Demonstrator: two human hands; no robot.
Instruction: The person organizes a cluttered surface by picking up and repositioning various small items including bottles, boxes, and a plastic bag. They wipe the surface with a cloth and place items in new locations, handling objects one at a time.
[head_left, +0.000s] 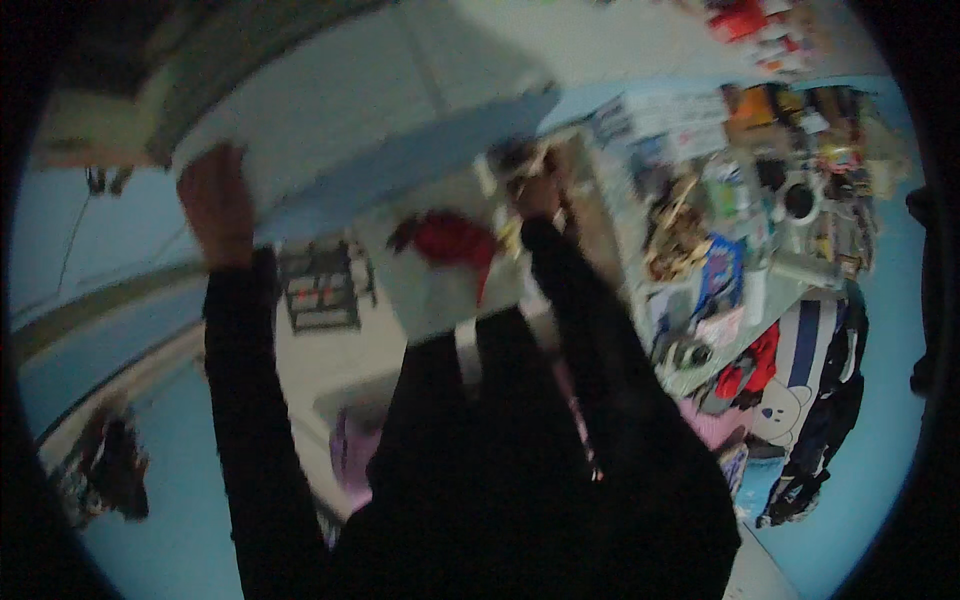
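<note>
My left hand (217, 206) is raised at the upper left, its fingers curled on the near corner of a wide pale panel (360, 97) with a blue-grey front edge. What the panel belongs to is not clear. My right hand (536, 196) reaches forward among small dark and brown items at the cluttered table's left side. Blur hides its fingers, so I cannot tell whether it holds anything. Between my arms, a red item (454, 238), perhaps cloth or a bag, lies on a pale surface (442, 296) close to my body.
On the table to the right are a blue packet (720, 274), a white cup (802, 204) with dark contents and many loose items. Clothes (817, 390) hang beyond it. A dark rack (319, 289) stands on the floor, with a purple container (352, 454) nearer me.
</note>
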